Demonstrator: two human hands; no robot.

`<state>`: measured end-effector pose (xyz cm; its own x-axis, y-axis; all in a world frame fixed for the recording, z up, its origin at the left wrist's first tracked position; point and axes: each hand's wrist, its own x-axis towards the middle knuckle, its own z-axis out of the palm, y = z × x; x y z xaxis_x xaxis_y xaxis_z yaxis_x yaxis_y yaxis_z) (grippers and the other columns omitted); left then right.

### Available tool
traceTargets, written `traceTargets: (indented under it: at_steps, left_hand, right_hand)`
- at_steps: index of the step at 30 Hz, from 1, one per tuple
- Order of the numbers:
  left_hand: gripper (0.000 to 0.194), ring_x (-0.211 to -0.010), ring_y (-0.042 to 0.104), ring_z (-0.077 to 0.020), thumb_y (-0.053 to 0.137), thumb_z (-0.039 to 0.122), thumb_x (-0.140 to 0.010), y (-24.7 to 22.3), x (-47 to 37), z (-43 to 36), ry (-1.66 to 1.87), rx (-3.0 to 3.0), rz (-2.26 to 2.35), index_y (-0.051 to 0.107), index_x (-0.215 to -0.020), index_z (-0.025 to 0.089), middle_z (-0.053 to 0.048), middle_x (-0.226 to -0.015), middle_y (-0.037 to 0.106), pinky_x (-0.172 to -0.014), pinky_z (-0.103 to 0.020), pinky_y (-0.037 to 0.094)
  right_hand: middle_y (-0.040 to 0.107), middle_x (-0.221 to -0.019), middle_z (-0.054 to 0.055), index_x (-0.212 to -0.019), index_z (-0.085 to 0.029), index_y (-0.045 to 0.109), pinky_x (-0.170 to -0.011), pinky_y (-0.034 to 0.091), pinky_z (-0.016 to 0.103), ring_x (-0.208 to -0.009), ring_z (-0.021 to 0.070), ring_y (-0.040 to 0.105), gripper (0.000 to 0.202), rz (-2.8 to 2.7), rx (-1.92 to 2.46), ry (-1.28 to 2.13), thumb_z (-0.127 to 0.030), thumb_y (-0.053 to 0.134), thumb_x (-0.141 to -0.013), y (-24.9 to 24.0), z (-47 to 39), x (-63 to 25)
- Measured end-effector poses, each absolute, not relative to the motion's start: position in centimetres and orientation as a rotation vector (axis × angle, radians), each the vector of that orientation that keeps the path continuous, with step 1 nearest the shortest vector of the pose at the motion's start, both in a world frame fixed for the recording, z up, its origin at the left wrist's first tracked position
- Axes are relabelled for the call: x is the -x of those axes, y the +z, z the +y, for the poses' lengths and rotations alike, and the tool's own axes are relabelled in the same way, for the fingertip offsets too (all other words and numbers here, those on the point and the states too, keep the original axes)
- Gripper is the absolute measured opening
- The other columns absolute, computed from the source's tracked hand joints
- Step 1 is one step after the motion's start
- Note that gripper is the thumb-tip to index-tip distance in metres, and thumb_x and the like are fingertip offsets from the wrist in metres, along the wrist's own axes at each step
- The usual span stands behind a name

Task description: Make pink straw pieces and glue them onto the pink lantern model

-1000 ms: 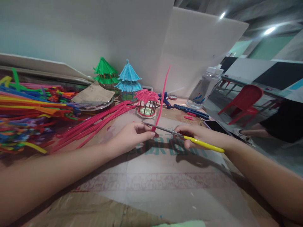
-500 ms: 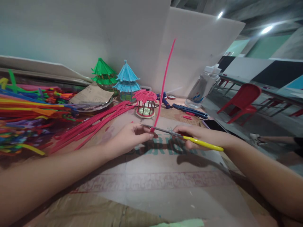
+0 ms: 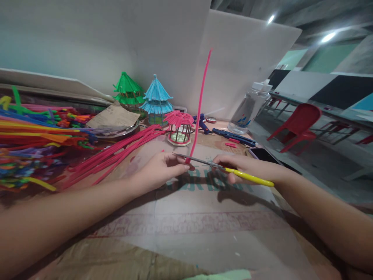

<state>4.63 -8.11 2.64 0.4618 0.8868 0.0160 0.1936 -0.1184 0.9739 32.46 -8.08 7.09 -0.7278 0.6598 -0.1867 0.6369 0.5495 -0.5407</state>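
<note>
Since a second ago, I see the pink pipe cleaner [image 3: 200,105] pushed up longer through the blades. My left hand [image 3: 163,169] pinches its lower end, fingers closed; its long axis rises near upright (leaning slightly right). My right hand [image 3: 241,167], closed on the yellow-handled scissors [image 3: 221,168], lies right of the stem, blades crossing it just above the left fingertips.
</note>
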Motion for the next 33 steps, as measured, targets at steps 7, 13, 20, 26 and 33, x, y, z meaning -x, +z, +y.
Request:
traceTargets:
  at_steps: [7, 13, 20, 26, 33]
  left_hand:
    - [0.024, -0.081, 0.067, -0.0186, 0.067, 0.033, -0.075, 2.76, -4.61, -8.12, 0.78, -1.597, 0.949, 0.072, -0.088, 0.013, -0.009, -0.089, 0.074, -0.075, -0.028, 0.051]
    - [0.025, -0.082, 0.067, -0.0196, 0.066, 0.033, -0.074, 3.09, -4.71, -8.3, 0.766, -1.59, 0.992, 0.071, -0.087, 0.013, -0.008, -0.09, 0.074, -0.073, -0.028, 0.05]
    - [0.027, -0.078, 0.067, -0.0182, 0.066, 0.035, -0.075, 3.04, -4.68, -8.26, 0.763, -1.627, 1.0, 0.072, -0.088, 0.012, -0.008, -0.088, 0.074, -0.069, -0.026, 0.049]
    - [0.026, -0.08, 0.067, -0.0188, 0.065, 0.033, -0.075, 3.07, -4.7, -8.3, 0.749, -1.621, 1.003, 0.072, -0.088, 0.012, -0.008, -0.089, 0.075, -0.072, -0.027, 0.05]
    - [0.024, -0.081, 0.067, -0.0189, 0.064, 0.033, -0.078, 2.97, -4.6, -8.25, 0.745, -1.655, 0.974, 0.073, -0.09, 0.015, -0.007, -0.091, 0.075, -0.071, -0.026, 0.05]
  right_hand:
    - [0.055, -0.099, 0.006, -0.115, -0.016, 0.051, -0.07, 0.039, 0.027, -0.083, 0.017, 0.049, 0.047, -2.751, 1.093, 0.918, -0.054, 0.051, -0.088, 7.11, -8.11, -32.55]
    - [0.054, -0.098, 0.007, -0.112, -0.015, 0.051, -0.07, 0.04, 0.027, -0.082, 0.0173, 0.048, 0.048, -2.754, 1.049, 0.932, -0.057, 0.049, -0.088, 7.39, -8.21, -32.38]
    - [0.054, -0.1, 0.007, -0.111, -0.016, 0.053, -0.071, 0.04, 0.028, -0.084, 0.018, 0.049, 0.049, -2.725, 1.081, 0.934, -0.058, 0.051, -0.086, 7.29, -8.18, -32.37]
    - [0.054, -0.1, 0.007, -0.111, -0.016, 0.052, -0.071, 0.04, 0.028, -0.084, 0.018, 0.049, 0.048, -2.729, 1.077, 0.941, -0.057, 0.052, -0.086, 7.45, -8.27, -32.18]
    - [0.056, -0.098, 0.006, -0.114, -0.018, 0.053, -0.069, 0.04, 0.027, -0.081, 0.0175, 0.05, 0.045, -2.723, 1.147, 0.906, -0.052, 0.056, -0.085, 6.92, -8.08, -32.51]
